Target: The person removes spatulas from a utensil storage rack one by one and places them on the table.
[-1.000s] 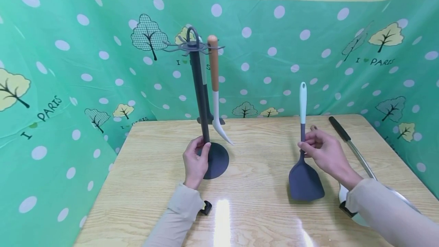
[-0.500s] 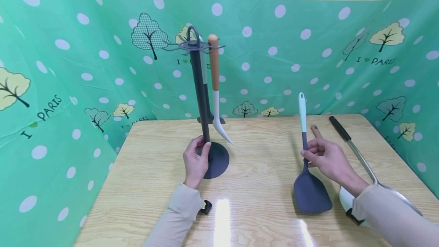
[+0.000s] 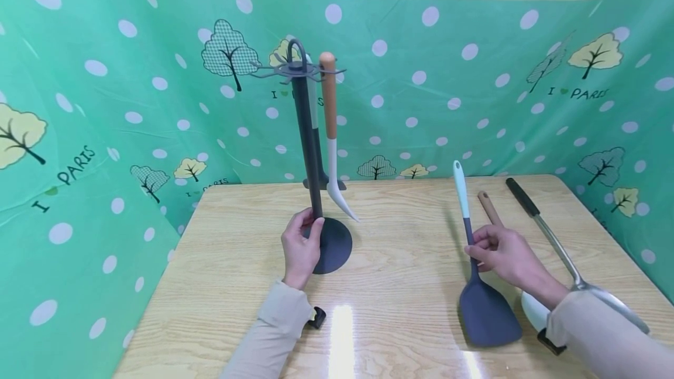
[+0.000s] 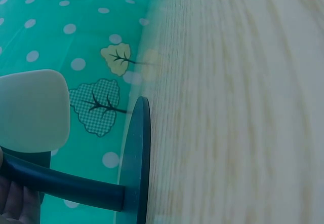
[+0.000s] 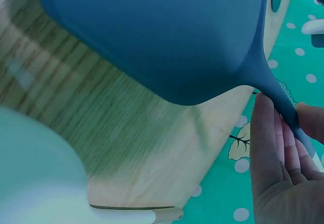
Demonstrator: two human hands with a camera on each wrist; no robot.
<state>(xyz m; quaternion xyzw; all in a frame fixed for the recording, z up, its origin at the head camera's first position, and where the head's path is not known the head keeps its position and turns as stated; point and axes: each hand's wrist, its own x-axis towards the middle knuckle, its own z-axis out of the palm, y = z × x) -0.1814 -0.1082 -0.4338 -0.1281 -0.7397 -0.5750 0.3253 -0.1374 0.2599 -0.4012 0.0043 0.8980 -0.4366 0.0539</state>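
Observation:
My left hand (image 3: 301, 251) grips the dark pole of an upright utensil stand (image 3: 337, 245) just above its round base. From the stand's top hooks hang a white turner with a wooden handle (image 3: 329, 104) and, partly behind the pole, a dark utensil with a pale handle (image 3: 319, 154). At the right, my right hand (image 3: 504, 255) pinches the neck of a dark-headed turner (image 3: 488, 316) with a light blue handle. The turner is held with its broad head toward me, and its handle leans away. In the right wrist view, thumb and fingers meet on the dark shaft (image 5: 277, 95).
Beyond the right hand, a white-headed utensil with a wooden handle (image 3: 489, 208) lies on the wooden table (image 3: 237, 303), partly hidden by the arm. Beside it lies a long metal utensil with a black handle (image 3: 559, 247). A green patterned cloth (image 3: 421, 104) stands behind.
My right hand has lowered and come toward me and slightly right with the turner, whose handle now tilts farther left. The left hand and the stand have stayed put.

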